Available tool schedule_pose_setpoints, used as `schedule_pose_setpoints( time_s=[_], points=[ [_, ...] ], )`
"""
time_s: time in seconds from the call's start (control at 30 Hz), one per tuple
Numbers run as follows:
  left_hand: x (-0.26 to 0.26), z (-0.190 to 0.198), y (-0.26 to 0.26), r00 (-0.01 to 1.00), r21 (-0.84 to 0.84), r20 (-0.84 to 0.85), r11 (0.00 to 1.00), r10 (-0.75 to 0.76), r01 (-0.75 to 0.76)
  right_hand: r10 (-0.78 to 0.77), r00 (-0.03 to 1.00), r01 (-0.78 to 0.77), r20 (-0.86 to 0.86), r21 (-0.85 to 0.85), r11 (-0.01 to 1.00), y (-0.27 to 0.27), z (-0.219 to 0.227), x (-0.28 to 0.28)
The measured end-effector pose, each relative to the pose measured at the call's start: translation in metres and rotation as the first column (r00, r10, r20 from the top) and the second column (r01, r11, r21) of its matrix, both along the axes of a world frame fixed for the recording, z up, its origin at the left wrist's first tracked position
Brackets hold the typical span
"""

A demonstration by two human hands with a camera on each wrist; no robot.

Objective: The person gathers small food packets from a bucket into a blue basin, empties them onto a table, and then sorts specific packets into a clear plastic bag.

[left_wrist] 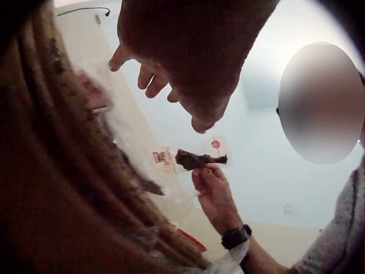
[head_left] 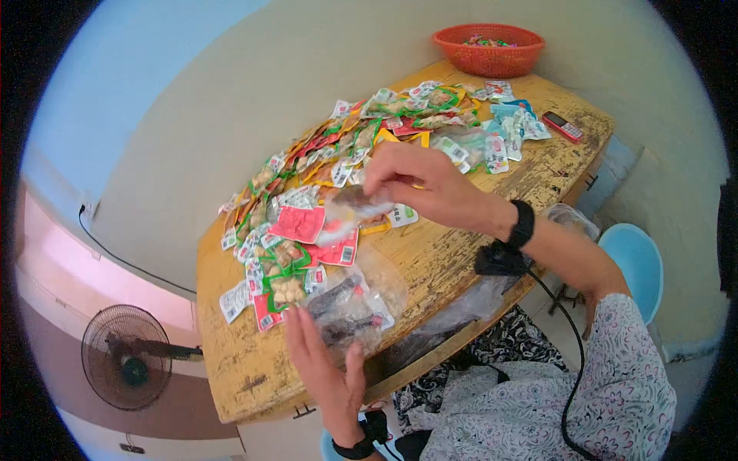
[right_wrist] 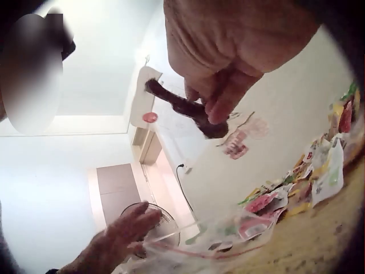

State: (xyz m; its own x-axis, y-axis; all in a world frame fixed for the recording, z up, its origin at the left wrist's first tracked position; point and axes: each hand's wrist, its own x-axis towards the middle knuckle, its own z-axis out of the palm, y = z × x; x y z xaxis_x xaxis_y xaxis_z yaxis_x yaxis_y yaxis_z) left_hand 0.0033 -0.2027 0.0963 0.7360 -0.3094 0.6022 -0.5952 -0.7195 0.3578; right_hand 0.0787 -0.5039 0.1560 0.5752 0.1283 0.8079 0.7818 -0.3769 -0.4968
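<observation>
My right hand [head_left: 430, 184] pinches a small clear packet [head_left: 357, 201] above the table. Inside it, the right wrist view shows a dark brown drumstick-shaped piece of meat [right_wrist: 182, 105], with red print on the clear film around it. Lower down, my left hand [head_left: 327, 376] is held with fingers extended and thumb apart, holding nothing. Just beyond its fingertips, a clear plastic bag [head_left: 384, 296] lies near the table's front edge with dark packets [head_left: 334, 307] in it. Red packets [head_left: 298, 224] lie beneath the raised packet in the head view.
A long heap of colourful snack packets [head_left: 361, 142] spreads along the back of the worn wooden table [head_left: 453, 238]. A red basket [head_left: 492, 60] stands at the far corner, a red phone [head_left: 563, 126] nearer. A fan [head_left: 127, 357] is at left, a blue basin [head_left: 634, 269] at right.
</observation>
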Motion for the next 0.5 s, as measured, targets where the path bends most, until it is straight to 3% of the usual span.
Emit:
schedule_pose_setpoints(
  time_s=[0.13,0.17,0.27,0.3,0.4,0.43,0.5],
  points=[
    [-0.018,0.024,-0.012,0.999,-0.323,-0.023,0.946,-0.033,0.024,0.133,0.989,-0.130,0.068,-0.044,0.991,-0.004,-0.013,-0.034],
    [-0.018,0.025,-0.019,0.991,-0.483,-0.034,0.870,-0.129,0.097,0.196,0.980,-0.196,0.040,-0.008,0.981,0.000,-0.014,-0.043],
    [-0.022,0.044,-0.045,0.917,-0.760,-0.207,0.646,-0.341,0.069,0.240,0.969,-0.240,0.054,-0.005,0.971,0.009,-0.016,-0.058],
    [-0.020,0.043,-0.049,0.868,-0.846,-0.242,0.532,-0.433,0.030,0.273,0.961,-0.272,0.040,-0.016,0.962,0.010,-0.016,-0.061],
    [-0.010,0.042,-0.056,0.665,-0.907,-0.412,0.348,-0.624,-0.235,0.361,0.932,-0.362,-0.022,-0.077,0.929,0.010,-0.019,-0.062],
    [-0.010,0.032,-0.057,0.695,-0.943,-0.312,0.300,-0.648,-0.143,0.391,0.919,-0.394,-0.047,-0.080,0.916,0.011,-0.020,-0.062],
    [-0.011,0.031,-0.067,0.743,-0.920,-0.350,0.361,-0.571,-0.156,0.444,0.890,-0.452,-0.104,-0.087,0.888,0.009,-0.024,-0.065]
  ],
)
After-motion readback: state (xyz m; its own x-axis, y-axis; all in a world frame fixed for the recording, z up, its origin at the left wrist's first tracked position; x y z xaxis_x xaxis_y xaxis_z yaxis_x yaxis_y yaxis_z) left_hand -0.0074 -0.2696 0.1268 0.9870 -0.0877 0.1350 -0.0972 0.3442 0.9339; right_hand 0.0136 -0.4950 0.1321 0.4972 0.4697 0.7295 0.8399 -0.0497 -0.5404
